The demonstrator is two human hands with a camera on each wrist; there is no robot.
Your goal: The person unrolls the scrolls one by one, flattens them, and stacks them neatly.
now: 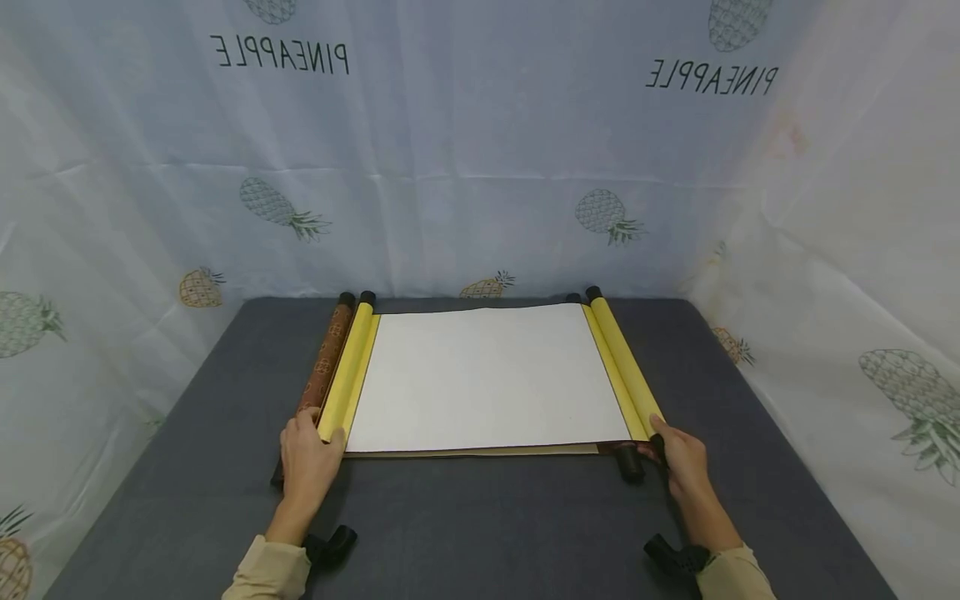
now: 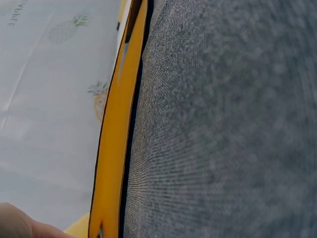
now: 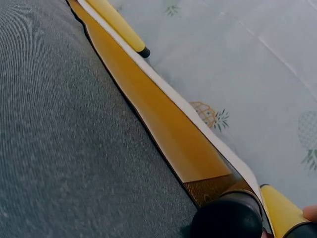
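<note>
A hanging scroll lies partly unrolled across the table, its white sheet point(image 1: 487, 379) bordered by yellow strips. My left hand point(image 1: 309, 458) grips the near end of the left yellow roll point(image 1: 348, 362), thumb on its inner side and fingers by the brown patterned roll point(image 1: 327, 354). On the other side, my right hand point(image 1: 681, 457) holds the near end of the right yellow roll point(image 1: 622, 354), with the thumb on top and the other fingers mostly hidden. In the right wrist view, a black end cap point(image 3: 225, 220) sits below the sheet's edge, beside a yellow-brown layer point(image 3: 158, 124) under the white sheet.
A dark grey cloth point(image 1: 487, 525) covers the table. Behind it and at both sides hangs a pale curtain point(image 1: 465, 125) printed with pineapples. Black straps with camera mounts point(image 1: 330, 546) are on both wrists. Another black end cap point(image 1: 628, 462) sticks out toward the front.
</note>
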